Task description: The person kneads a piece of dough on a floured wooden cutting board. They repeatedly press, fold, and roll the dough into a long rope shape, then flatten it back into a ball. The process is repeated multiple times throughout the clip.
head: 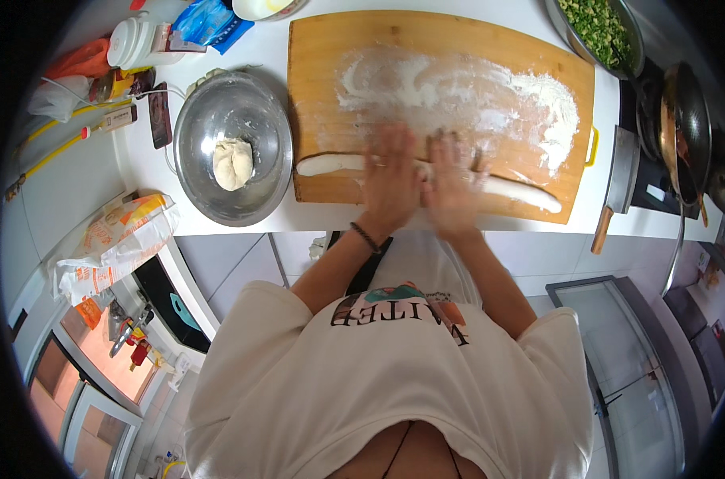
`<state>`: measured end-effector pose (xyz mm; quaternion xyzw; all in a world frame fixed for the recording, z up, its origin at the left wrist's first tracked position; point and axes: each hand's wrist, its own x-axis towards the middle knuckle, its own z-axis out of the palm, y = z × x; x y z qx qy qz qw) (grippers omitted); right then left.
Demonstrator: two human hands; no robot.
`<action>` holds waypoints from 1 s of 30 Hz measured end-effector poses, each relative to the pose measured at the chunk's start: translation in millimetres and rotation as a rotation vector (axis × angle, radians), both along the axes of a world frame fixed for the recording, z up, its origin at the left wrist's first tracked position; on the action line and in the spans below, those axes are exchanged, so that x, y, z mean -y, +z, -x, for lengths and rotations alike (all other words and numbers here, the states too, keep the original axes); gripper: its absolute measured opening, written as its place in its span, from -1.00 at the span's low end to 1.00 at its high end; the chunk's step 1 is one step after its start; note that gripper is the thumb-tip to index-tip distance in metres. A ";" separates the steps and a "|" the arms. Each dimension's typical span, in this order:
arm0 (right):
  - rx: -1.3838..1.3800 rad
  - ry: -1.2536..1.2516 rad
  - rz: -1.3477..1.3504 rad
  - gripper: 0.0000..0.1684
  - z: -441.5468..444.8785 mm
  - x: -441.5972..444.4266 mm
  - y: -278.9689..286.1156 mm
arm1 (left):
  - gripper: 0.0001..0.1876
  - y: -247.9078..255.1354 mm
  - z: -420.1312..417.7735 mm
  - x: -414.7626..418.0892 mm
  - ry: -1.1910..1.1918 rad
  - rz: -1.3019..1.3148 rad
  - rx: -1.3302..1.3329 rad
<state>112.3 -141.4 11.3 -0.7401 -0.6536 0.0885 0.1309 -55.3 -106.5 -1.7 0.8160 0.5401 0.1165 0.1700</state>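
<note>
A long rope of dough (521, 193) lies across the near part of a wooden board (338, 42). My left hand (391, 173) rests flat over its middle, fingers pointing away from me. Beside it, my right hand (453, 182) is also palm down on the rope, blurred by motion. Both hands hide the rope's middle; its two ends show on either side. White flour (548, 114) is spread over the board beyond the hands. To the left, a lump of dough (233, 164) sits in a steel bowl (189, 173).
A cleaver (619, 173) with a wooden handle lies right of the board, near a wok (688, 138). Chopped greens (596, 30) fill a metal bowl (636, 45) at the back right. A phone (159, 117) lies left of the steel bowl, and a printed plastic bag (117, 245) is nearer me.
</note>
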 end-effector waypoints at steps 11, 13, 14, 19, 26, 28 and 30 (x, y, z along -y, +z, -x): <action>0.160 0.134 0.178 -0.18 7.3 -9.3 13.1 | -0.35 2.6 5.3 -67.6 -0.069 -0.166 -0.080; 0.159 0.134 0.200 -0.20 7.8 -0.5 12.6 | -0.35 -1.1 30.9 -53.5 -0.027 -0.169 -0.082; 0.155 0.133 0.210 -0.21 8.3 2.3 11.8 | -0.36 1.8 40.9 -54.6 -0.024 -0.194 -0.138; 0.163 0.041 0.070 -0.22 -4.5 -27.8 -9.5 | -0.40 -4.3 52.7 -75.3 0.025 -0.254 0.054; 0.095 0.029 0.050 -0.18 2.1 -8.6 -8.1 | -0.39 4.3 70.6 -27.5 0.011 -0.157 -0.090; 0.089 0.042 0.060 -0.18 3.2 -0.7 -7.9 | -0.39 7.2 76.8 -14.4 0.002 -0.109 -0.036; 0.109 0.064 0.086 -0.17 5.2 7.1 -5.2 | -0.38 9.3 81.9 -5.3 -0.013 -0.085 0.002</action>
